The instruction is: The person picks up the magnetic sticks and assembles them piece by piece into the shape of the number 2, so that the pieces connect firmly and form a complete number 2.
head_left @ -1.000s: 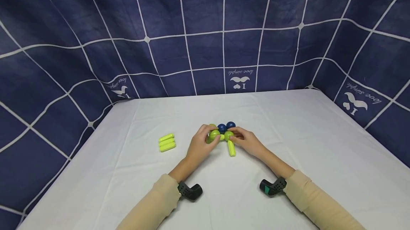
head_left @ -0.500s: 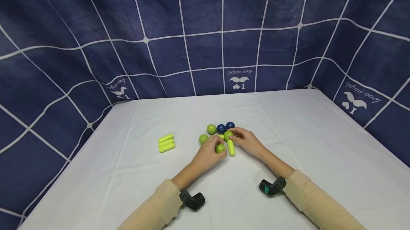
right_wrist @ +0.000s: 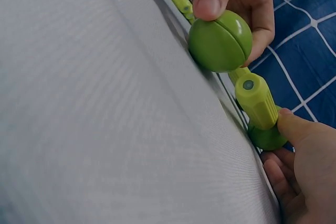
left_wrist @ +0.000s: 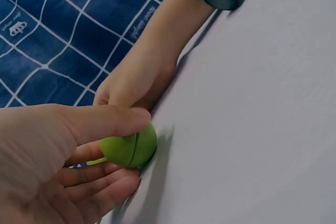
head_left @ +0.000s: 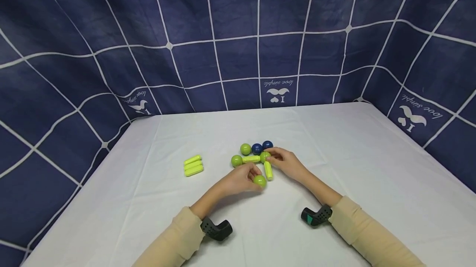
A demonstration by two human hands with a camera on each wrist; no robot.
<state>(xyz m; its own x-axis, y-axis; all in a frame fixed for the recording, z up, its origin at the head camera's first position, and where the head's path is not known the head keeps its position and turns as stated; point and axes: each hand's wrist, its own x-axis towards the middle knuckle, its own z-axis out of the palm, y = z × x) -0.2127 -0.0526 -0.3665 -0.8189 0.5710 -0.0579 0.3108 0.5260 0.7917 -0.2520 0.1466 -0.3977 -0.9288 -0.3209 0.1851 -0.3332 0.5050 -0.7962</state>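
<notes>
My left hand [head_left: 241, 179] pinches a green ball [left_wrist: 130, 146] between thumb and fingers, close over the white table and near the free end of a yellow-green rod [head_left: 268, 170]. A seam runs round this ball. My right hand [head_left: 288, 162] holds another green ball [right_wrist: 266, 136] with thumb and fingertips. From that ball the rod points toward the person, its end face showing a small grey disc in the right wrist view. A second rod [head_left: 251, 159] runs left from the held ball to a third green ball [head_left: 236, 160].
Behind the joined pieces lie a loose green ball [head_left: 245, 149] and two dark blue balls [head_left: 257, 148]. Several yellow-green rods [head_left: 193, 165] lie side by side at the left. A blue gridded curtain [head_left: 238, 44] hangs behind the white-covered table [head_left: 167, 134].
My left hand has left the ball at the left end of the joined pieces and moved toward the person, carrying a green ball near the front rod. The right hand stays put.
</notes>
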